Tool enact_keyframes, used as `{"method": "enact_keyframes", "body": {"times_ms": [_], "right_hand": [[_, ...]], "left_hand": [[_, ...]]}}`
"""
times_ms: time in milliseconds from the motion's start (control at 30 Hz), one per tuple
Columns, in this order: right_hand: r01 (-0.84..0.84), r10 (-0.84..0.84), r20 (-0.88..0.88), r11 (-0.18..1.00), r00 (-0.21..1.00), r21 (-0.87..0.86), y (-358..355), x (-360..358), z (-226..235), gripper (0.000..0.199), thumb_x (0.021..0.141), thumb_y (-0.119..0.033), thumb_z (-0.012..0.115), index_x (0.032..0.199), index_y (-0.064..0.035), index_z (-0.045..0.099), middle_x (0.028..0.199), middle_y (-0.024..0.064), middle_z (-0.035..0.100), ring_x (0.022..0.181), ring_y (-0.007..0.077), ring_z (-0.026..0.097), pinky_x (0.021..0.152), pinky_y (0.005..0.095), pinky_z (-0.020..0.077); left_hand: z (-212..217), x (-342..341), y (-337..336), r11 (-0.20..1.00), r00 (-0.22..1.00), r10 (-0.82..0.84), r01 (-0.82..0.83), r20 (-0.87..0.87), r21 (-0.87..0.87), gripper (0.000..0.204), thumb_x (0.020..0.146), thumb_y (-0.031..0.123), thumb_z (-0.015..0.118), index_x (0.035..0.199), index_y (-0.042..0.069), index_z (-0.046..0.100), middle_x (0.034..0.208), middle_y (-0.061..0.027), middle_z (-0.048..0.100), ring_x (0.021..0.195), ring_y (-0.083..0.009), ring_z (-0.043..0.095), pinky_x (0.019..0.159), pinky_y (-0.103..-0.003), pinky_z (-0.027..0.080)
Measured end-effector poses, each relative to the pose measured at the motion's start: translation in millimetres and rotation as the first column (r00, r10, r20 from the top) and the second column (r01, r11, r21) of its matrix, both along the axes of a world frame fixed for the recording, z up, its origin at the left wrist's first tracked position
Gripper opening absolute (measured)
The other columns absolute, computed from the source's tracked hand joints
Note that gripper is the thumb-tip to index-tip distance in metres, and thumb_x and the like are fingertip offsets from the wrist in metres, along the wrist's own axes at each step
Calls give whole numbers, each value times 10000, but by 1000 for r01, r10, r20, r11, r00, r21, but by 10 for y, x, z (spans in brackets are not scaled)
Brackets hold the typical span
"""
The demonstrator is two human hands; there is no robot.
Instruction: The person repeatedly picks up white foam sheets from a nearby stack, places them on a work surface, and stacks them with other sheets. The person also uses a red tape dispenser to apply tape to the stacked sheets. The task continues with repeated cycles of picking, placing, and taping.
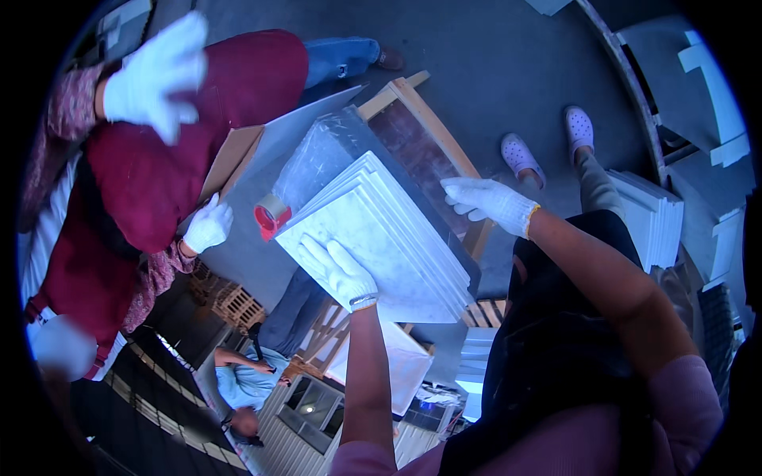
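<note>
A pile of flat white slabs (381, 238) with faint grey marks sits in the middle of the frame, a bit tilted, with its edges spread like steps. The left grip (337, 274), in a white glove, lies flat on the top slab. Its fingers are long and straight, and it is not closed around anything. The right grip (488, 203), in a white glove too, is just to the right of the pile. Its fingers are loosely stretched out and point left, and it holds nothing that I can see.

A red tape holder (272, 216) is just beside the left corner of the pile. Clear plastic (321, 155) is behind the pile. On the left, a helper in a dark red apron (159, 151) has one gloved hand (208, 225) at the low end of a brown board (232, 159). The helper's other gloved hand (159, 79) is up high, upper left, fingers spread.
</note>
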State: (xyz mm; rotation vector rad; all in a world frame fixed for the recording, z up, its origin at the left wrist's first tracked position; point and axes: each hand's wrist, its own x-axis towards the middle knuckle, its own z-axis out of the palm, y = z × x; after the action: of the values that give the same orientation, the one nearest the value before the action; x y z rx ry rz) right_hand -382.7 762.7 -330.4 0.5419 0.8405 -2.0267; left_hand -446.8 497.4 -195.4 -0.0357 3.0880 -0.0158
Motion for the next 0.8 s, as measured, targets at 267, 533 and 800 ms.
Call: {"method": "enact_keyframes", "body": {"times_ms": [267,533,800], "right_hand": [[119,-115,44,989,992,-86,-54,35,-39,616,922,-461,573,1424,-121,461,1323,93,553,1200,242,522,1003,372,407],[268,-280,-53,949,958,-165,-253,-356,-174,549,946,-420,562,1393,-108,497,1244,61,603,1081,160,560,894,280,443],[317,-346,-53,903,937,-288,-431,-669,-407,603,903,-458,595,1349,-58,530,1232,123,609,1052,219,605,881,353,488]], "left_hand": [[-184,40,-244,956,994,107,-99,-12,277,599,1033,314,353,1459,-95,253,1535,-268,227,1427,-355,228,1170,-415,174],[-183,43,-152,842,988,139,-154,68,516,634,1045,350,294,1495,-67,137,1575,-206,150,1444,-287,204,1181,-369,158],[-167,-92,41,728,958,194,-286,213,622,626,1027,413,301,1531,87,122,1544,-129,247,1379,-273,328,1133,-398,298]]}}
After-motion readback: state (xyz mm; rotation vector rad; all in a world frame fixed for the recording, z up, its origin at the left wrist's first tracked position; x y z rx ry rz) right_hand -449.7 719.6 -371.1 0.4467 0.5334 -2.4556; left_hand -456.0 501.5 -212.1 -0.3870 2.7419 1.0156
